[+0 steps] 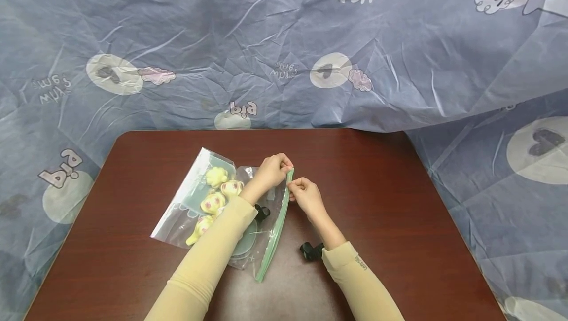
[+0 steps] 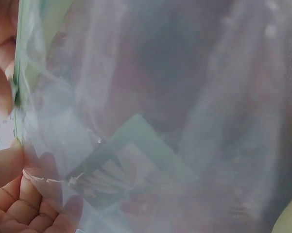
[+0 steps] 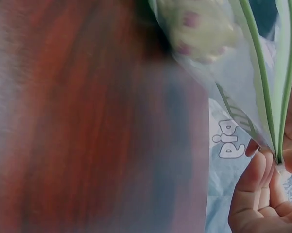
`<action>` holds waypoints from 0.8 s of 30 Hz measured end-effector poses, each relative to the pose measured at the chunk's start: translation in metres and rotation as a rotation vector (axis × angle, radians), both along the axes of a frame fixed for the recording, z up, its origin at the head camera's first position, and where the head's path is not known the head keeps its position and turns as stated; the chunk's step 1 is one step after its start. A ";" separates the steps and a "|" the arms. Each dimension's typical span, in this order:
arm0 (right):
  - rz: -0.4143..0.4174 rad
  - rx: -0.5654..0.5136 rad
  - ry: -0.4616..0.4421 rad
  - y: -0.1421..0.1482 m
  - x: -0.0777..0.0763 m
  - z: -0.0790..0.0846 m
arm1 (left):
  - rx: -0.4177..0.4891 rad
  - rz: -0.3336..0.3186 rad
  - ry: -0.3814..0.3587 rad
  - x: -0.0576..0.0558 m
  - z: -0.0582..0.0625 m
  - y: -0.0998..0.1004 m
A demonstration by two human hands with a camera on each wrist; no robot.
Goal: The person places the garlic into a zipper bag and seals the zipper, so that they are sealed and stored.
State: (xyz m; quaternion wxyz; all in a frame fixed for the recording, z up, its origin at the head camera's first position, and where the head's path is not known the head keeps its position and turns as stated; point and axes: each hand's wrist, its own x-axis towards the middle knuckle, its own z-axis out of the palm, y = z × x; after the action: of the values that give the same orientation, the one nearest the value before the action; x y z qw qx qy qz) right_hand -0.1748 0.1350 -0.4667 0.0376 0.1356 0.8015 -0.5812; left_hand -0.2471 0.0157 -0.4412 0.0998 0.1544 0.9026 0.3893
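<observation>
A clear zip bag [image 1: 270, 190] with a green zip strip [image 1: 276, 234] lies across the middle of the table. Inside its left part are several pale yellow toys with pink marks [image 1: 213, 202]. My left hand [image 1: 271, 170] pinches the far end of the strip. Just nearer to me, my right hand [image 1: 307, 195] pinches the same strip between thumb and fingers. In the right wrist view the strip's two green edges [image 3: 265, 87] stand apart and meet at the pinched corner. Clear plastic [image 2: 150, 73] fills most of the left wrist view. My left forearm hides part of the bag.
The brown wooden table [image 1: 377, 202] reaches back to a blue-grey printed cloth [image 1: 284, 64] hanging behind and beside it. Small black devices sit at my left wrist [image 1: 263, 212] and right wrist [image 1: 311, 251].
</observation>
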 end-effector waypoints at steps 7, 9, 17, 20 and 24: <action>0.049 0.043 0.005 -0.003 0.018 -0.006 | 0.008 0.000 -0.014 -0.002 0.000 -0.002; 0.068 0.046 0.008 -0.004 0.024 -0.009 | 0.006 0.003 -0.006 -0.003 0.001 -0.002; 0.202 0.035 -0.038 -0.011 0.055 -0.017 | 0.011 0.030 0.008 -0.005 0.003 -0.005; 0.254 -0.015 -0.057 -0.012 0.066 -0.019 | 0.013 0.028 0.009 -0.006 0.003 -0.004; 0.341 -0.065 -0.081 -0.012 0.078 -0.017 | 0.014 0.027 0.010 -0.007 0.003 -0.003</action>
State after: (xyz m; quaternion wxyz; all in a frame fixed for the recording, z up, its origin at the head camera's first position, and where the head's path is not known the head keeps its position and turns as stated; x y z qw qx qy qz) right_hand -0.0963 0.1234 -0.4839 0.1725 0.0197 0.7914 -0.5861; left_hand -0.2541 0.0128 -0.4380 0.0887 0.1447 0.9023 0.3962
